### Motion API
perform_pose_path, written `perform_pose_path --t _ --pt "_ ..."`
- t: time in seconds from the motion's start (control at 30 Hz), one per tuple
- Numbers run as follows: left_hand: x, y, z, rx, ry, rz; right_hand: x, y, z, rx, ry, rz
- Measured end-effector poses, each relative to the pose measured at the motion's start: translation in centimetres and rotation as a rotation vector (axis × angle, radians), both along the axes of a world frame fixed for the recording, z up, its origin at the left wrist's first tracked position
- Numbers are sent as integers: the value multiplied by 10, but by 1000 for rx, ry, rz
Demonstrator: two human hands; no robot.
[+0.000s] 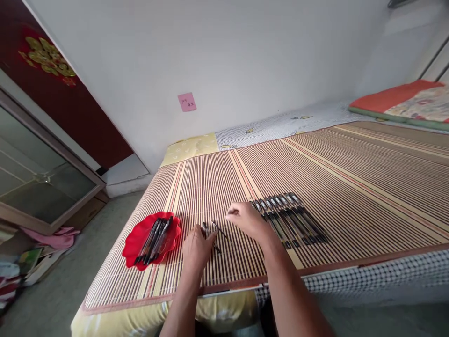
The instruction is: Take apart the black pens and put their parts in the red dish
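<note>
My left hand [196,245] is low over the mat, its thumb and fingers closed on a dark pen [216,245] whose end sticks out below the thumb. Just right of it lies a thin pen refill [221,230] on the mat. My right hand [245,219] hovers to the right of the refill with its fingertips pinched together; anything between them is too small to make out. Beyond my right wrist, a row of several dark pens [293,220] lies side by side, partly hidden by the forearm. A red scalloped plate [135,243] on the left holds several more pens [154,241].
A striped bamboo mat [336,187] covers the bed, with its bound edge [372,261] near me. Folded orange and floral bedding [396,104] lies at the far right. A pink note [187,102] is on the wall. Pink cloth [58,238] lies on the floor at left.
</note>
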State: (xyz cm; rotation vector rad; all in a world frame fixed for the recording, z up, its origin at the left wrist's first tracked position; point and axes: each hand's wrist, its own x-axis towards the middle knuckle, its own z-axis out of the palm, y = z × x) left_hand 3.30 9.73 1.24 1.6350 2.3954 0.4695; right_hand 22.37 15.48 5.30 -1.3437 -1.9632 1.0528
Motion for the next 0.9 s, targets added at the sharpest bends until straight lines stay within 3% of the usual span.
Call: perform_pose_path --t 0.2,0.4,0.6,0.77,0.9 --pt "-19 2 -5 98 -222 9 -38 -4 -23 -22 -314 -3" --pt "-28 0 -2 225 -719 -105 -43 -2 -36 10 -281 -32" --pt "-26 -6 5 292 -1113 -190 -36 8 -36 35 75 -46" --pt "-24 -6 6 276 -1310 -263 -32 14 -33 -171 803 -131" --pt "-24 -6 4 265 -1360 -308 -31 14 -34 -238 990 -168"
